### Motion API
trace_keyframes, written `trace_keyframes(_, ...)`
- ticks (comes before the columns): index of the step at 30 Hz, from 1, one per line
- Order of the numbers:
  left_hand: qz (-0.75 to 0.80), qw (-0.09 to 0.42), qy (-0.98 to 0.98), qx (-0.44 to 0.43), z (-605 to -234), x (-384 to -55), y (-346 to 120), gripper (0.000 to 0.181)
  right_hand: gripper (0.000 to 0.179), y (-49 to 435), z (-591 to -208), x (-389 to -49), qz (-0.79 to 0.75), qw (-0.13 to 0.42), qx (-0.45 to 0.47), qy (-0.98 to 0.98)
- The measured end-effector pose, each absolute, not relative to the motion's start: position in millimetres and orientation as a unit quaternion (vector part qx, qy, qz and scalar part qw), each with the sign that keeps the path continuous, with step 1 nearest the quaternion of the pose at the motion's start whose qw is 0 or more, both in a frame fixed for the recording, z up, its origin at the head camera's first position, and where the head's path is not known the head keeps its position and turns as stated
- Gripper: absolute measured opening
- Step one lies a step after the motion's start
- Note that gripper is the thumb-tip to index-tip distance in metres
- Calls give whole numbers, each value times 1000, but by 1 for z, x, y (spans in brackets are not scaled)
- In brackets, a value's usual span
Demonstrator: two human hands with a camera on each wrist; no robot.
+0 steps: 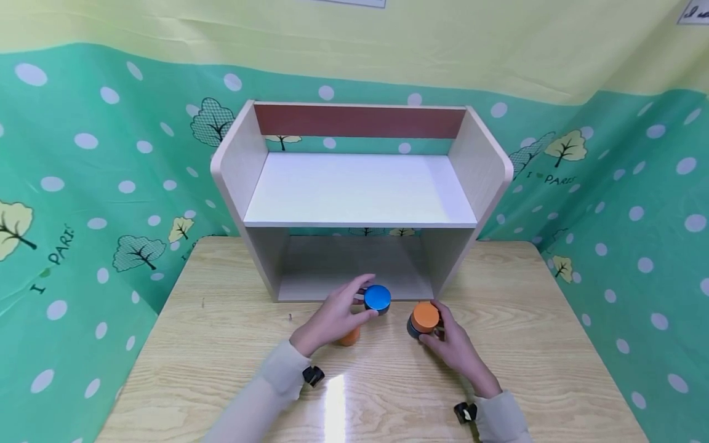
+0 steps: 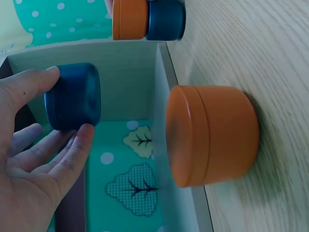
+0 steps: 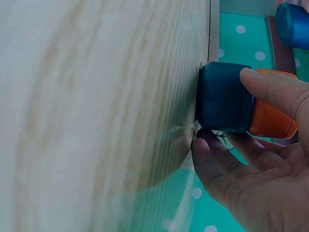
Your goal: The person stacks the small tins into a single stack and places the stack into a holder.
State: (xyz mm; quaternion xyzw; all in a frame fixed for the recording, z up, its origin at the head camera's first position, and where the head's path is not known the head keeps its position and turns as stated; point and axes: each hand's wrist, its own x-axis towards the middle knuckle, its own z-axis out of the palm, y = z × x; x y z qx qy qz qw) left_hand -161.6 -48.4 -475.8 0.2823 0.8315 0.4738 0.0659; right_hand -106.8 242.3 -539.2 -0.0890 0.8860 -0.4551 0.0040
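My left hand (image 1: 338,315) pinches a round blue jar (image 1: 378,298) between thumb and fingers, raised above the table before the shelf. Below that hand, an orange lidded jar (image 2: 224,135) stands on the table, mostly covered by the hand in the head view. To the right is a stack of two: an orange jar (image 1: 425,316) on top of a dark blue jar (image 3: 224,96). My right hand (image 1: 456,344) holds this stack at its right side. In the right wrist view its thumb lies on the dark blue jar near the seam, with the fingers on the other side.
A pale two-level shelf unit (image 1: 360,224) with a brown back strip (image 1: 360,120) stands at the back of the wooden table (image 1: 210,344). Behind it hangs a green and yellow patterned curtain (image 1: 138,111). A black wrist strap piece (image 1: 313,376) shows on the left sleeve.
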Motion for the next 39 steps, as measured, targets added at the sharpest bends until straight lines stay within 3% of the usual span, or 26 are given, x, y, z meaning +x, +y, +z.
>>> trace_keyframes(39, 433, 90, 823, 355, -469, -174, 16, 73, 80, 243, -539, -109, -460, 7, -86, 884)
